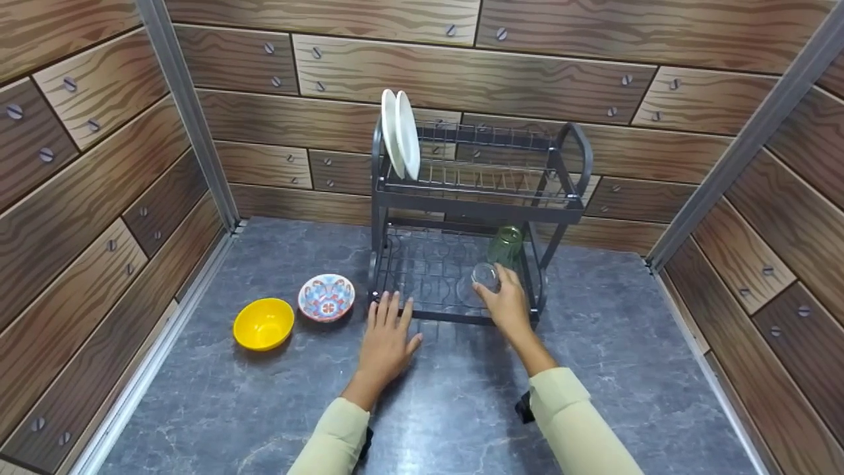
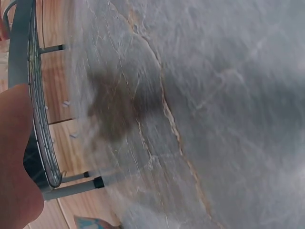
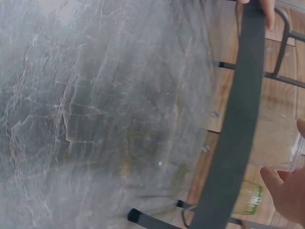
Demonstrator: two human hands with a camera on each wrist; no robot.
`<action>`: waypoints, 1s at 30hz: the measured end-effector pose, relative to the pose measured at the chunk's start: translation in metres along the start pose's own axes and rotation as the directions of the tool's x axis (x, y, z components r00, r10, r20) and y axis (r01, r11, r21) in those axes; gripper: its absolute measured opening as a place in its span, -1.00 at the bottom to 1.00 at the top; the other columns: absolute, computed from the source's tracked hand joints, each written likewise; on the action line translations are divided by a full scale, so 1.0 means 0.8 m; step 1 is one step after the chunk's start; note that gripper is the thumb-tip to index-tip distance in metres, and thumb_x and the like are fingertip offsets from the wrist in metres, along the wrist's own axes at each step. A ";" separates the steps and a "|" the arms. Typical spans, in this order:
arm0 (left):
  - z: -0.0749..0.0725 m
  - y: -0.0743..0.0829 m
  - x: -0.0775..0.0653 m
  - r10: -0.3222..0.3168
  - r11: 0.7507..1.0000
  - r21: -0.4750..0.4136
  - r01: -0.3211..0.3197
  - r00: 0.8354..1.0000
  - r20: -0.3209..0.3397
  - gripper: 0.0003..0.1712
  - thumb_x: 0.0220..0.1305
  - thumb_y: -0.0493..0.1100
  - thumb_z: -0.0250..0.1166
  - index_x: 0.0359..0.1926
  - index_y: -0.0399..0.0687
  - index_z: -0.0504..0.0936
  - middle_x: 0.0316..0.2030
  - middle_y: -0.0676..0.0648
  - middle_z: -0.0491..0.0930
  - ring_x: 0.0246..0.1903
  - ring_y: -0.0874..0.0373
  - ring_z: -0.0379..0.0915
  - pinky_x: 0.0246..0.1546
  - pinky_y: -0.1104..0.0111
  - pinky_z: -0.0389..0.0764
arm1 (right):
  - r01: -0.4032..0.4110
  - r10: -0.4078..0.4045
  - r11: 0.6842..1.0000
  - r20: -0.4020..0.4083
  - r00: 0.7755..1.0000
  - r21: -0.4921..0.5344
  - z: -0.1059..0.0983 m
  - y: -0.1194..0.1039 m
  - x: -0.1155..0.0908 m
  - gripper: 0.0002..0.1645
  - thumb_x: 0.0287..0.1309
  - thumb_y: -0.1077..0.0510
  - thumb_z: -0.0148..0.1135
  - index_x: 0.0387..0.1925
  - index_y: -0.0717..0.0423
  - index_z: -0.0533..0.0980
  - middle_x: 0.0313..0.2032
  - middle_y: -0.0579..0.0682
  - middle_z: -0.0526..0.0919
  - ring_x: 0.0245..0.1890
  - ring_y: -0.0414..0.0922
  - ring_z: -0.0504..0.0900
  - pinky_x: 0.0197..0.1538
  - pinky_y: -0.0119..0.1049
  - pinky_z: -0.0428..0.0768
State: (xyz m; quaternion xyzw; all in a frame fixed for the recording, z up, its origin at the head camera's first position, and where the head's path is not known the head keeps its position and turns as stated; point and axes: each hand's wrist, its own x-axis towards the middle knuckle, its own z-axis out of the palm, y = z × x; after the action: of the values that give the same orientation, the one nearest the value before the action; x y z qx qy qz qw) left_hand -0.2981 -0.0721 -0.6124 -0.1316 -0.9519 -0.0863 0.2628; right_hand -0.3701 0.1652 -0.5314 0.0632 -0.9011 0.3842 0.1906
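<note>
My right hand (image 1: 512, 305) pinches a clear glass (image 1: 484, 276) between thumb and fingers, at the front right of the lower tier of a dark two-tier dish rack (image 1: 481, 206). Just behind this glass, a green glass (image 1: 506, 245) stands on the same tier. The right wrist view shows the clear glass (image 3: 274, 138) behind the rack's front bar, the fingers at its end. With fingers extended, my left hand (image 1: 386, 343) lies at the rack's front left corner, fingertips at the lower edge. Only part of this hand (image 2: 18, 157) shows in the left wrist view.
Two white plates (image 1: 399, 135) stand upright at the left of the upper tier. Left of the rack, a patterned bowl (image 1: 326, 298) and a yellow bowl (image 1: 264, 324) sit on the grey marbled surface (image 1: 455, 396). Wood-patterned walls (image 1: 316, 125) enclose the sides and back.
</note>
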 end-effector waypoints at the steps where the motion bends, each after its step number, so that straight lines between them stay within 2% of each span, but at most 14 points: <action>1: 0.001 0.000 0.001 0.005 1.000 0.003 -0.005 1.000 0.000 -0.20 0.23 0.20 0.20 0.38 -0.09 0.28 0.36 -0.28 0.20 0.39 -0.23 -0.01 0.36 -0.10 0.04 | -0.005 0.005 1.000 -0.002 1.000 -0.006 0.002 0.002 0.002 -0.20 0.05 0.01 0.40 0.24 0.34 0.36 0.15 0.27 0.45 0.18 0.17 0.44 0.23 0.01 0.39; 10: 0.002 0.000 0.002 -0.005 1.000 0.009 0.005 1.000 0.000 -0.19 0.18 0.18 0.25 0.38 -0.06 0.29 0.32 -0.27 0.28 0.38 -0.23 0.01 0.38 -0.08 0.02 | 0.016 -0.015 0.999 -0.024 1.000 0.037 0.014 0.007 0.014 -0.31 0.05 0.05 0.40 0.16 0.31 0.44 0.08 0.28 0.50 0.13 0.18 0.46 0.21 0.01 0.41; 17: 0.001 0.001 0.002 -0.020 1.000 0.003 0.020 1.000 0.024 -0.21 0.21 0.17 0.23 0.39 -0.04 0.28 0.31 -0.27 0.28 0.39 -0.22 0.00 0.39 -0.06 -0.01 | 0.004 -0.002 0.999 -0.039 0.999 0.042 0.022 0.011 0.025 -0.26 0.07 0.04 0.38 0.19 0.38 0.39 0.11 0.32 0.46 0.16 0.21 0.42 0.25 0.02 0.37; 24: -0.003 -0.001 0.003 -0.003 1.000 0.020 0.002 1.000 0.022 -0.20 0.18 0.18 0.25 0.38 -0.02 0.29 0.30 -0.27 0.29 0.38 -0.23 0.03 0.39 -0.06 0.01 | 0.002 -0.002 0.998 -0.004 1.000 0.056 0.032 0.016 0.044 -0.27 0.12 0.02 0.34 0.23 0.32 0.37 0.12 0.32 0.44 0.16 0.22 0.41 0.25 0.04 0.36; 30: -0.005 -0.003 0.002 0.031 0.998 0.054 -0.029 0.999 -0.033 -0.22 0.14 0.18 0.29 0.33 -0.03 0.36 0.25 -0.27 0.35 0.32 -0.24 0.14 0.34 -0.06 0.13 | -0.077 0.075 0.997 0.054 0.996 0.022 0.041 0.015 0.063 -0.20 0.18 -0.07 0.27 0.33 0.25 0.27 0.18 0.33 0.41 0.21 0.23 0.37 0.29 0.06 0.30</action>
State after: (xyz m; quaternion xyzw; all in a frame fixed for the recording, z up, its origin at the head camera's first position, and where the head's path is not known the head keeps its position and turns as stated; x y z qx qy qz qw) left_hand -0.2983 -0.0747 -0.6080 -0.1373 -0.9472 -0.0591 0.2836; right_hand -0.4289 0.1520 -0.5407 0.0413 -0.9030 0.4001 0.1513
